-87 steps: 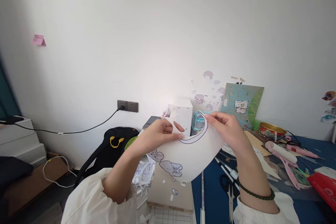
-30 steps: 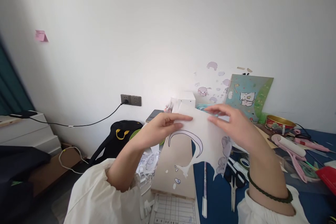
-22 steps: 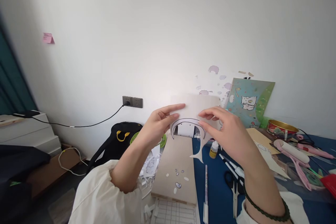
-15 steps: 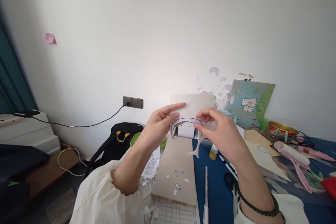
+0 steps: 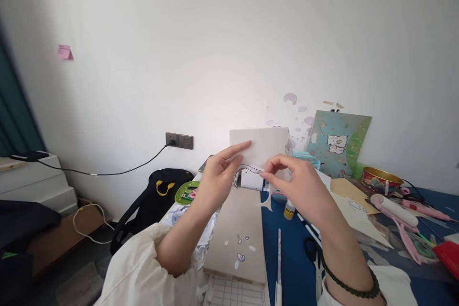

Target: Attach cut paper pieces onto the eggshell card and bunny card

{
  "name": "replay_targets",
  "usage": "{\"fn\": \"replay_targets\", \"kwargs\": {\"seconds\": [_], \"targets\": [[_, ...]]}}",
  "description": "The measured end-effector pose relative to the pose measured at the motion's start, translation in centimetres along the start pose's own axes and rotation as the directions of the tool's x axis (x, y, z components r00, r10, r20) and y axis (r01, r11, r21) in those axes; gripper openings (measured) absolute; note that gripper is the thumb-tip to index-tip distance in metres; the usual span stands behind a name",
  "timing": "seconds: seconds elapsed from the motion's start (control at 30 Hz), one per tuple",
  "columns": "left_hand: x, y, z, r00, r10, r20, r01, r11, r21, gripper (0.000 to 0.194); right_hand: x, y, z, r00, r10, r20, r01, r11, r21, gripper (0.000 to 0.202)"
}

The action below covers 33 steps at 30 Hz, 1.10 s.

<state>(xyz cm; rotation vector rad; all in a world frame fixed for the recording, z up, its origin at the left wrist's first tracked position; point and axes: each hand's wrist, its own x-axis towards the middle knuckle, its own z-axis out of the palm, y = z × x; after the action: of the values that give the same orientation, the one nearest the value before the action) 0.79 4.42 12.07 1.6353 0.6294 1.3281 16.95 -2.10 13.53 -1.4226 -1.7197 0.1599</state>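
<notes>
You've got the sticker sheet (image 5: 260, 149) up at chest height over the desk: left hand (image 5: 218, 179) pinches its edge, right hand (image 5: 297, 184) pinches the curved sticker (image 5: 251, 170). Yank fast and that skinny strip probably tears.

Open air lies above and left of the raised hands, toward the bare wall (image 5: 222, 33). Below them a board (image 5: 236, 220) gives a flat landing spot. To the right the table (image 5: 294, 267) is crowded: pen (image 5: 278, 253), glue bottle (image 5: 289, 209), scissors (image 5: 312, 251), papers (image 5: 358, 213), tin (image 5: 380, 179).
</notes>
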Motion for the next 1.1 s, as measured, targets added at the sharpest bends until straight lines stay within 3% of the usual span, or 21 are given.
{"fn": "replay_targets", "kwargs": {"seconds": [0.13, 0.23, 0.43, 0.53, 0.63, 0.8, 0.97, 1.1], "targets": [[-0.1, -0.3, 0.3, 0.997, 0.050, -0.063, -0.042, 0.991, 0.130, 0.034, -0.5, -0.7, -0.2, 0.997, 0.003, 0.078, -0.007, 0.998, 0.056, 0.002], [-0.2, -0.5, 0.5, 0.990, 0.114, -0.080, -0.100, 0.982, 0.162, 0.033, -0.8, -1.0, -0.4, 0.988, 0.033, 0.148, -0.046, 0.995, 0.084, 0.014], [0.0, -0.6, 0.6, 0.996, 0.077, -0.035, -0.077, 0.997, 0.016, 0.034, -1.4, -1.4, -1.5, 0.951, -0.021, 0.308, -0.002, 0.997, 0.075, 0.012], [0.3, -0.6, 0.4, 0.997, -0.011, 0.078, 0.030, 0.971, -0.237, 0.037, -1.5, -1.1, -2.3, 0.968, -0.036, 0.249, 0.008, 0.994, 0.112, 0.012], [0.3, -0.6, 0.2, 0.969, -0.054, 0.243, 0.156, 0.892, -0.425, 0.042, -1.2, -0.6, -2.7, 0.988, -0.003, 0.154, -0.025, 0.984, 0.179, 0.021], [0.0, 0.0, 0.1, 0.897, -0.144, 0.417, 0.326, 0.854, -0.405, 0.054, -0.6, -0.1, -2.0, 0.994, 0.080, 0.073, -0.092, 0.978, 0.187, 0.025], [-0.1, -0.1, 0.4, 0.891, -0.104, 0.443, 0.345, 0.789, -0.508, 0.052, -0.6, -0.7, -1.7, 0.991, 0.116, -0.062, -0.103, 0.977, 0.187, 0.022], [-0.1, 0.0, 0.6, 0.901, -0.056, 0.430, 0.316, 0.763, -0.564, 0.043, -0.6, -1.0, -1.3, 0.987, 0.128, -0.094, -0.111, 0.980, 0.168, 0.023]]}}
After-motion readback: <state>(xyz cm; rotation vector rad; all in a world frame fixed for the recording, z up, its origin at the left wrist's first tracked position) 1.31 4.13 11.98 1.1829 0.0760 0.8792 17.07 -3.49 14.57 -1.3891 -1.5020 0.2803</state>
